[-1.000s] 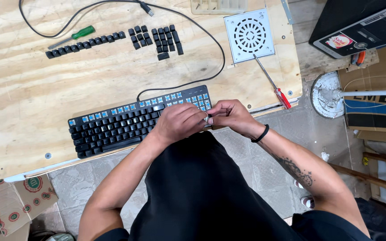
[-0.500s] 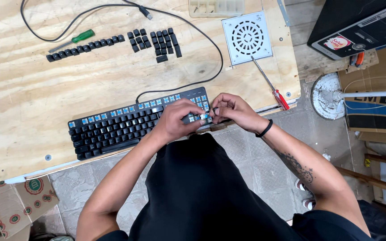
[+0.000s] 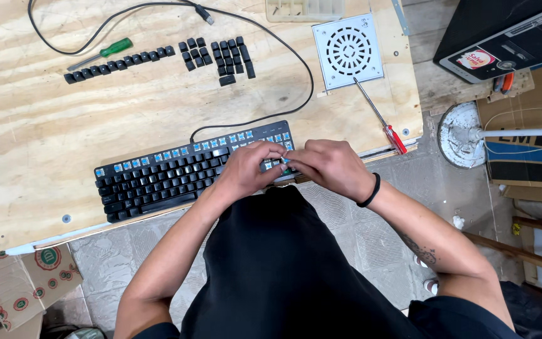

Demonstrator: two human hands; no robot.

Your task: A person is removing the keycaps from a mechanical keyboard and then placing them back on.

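Observation:
A black keyboard lies on a plywood table; its top row and right end show bare blue switches. My left hand and my right hand meet over the keyboard's right end, fingertips pinched together on a small object, probably a keycap or a puller; it is too small to name. Removed black keycaps sit in rows at the back of the table, with a longer line of keycaps to their left.
A green-handled screwdriver lies by the keycap line. A red-handled screwdriver rests below a white square vent grille. The keyboard's black cable loops across the table. Cardboard boxes and a black case stand right.
Both hands have stayed at the keyboard's right end. The fingers shifted a little, pressing closer to the keys.

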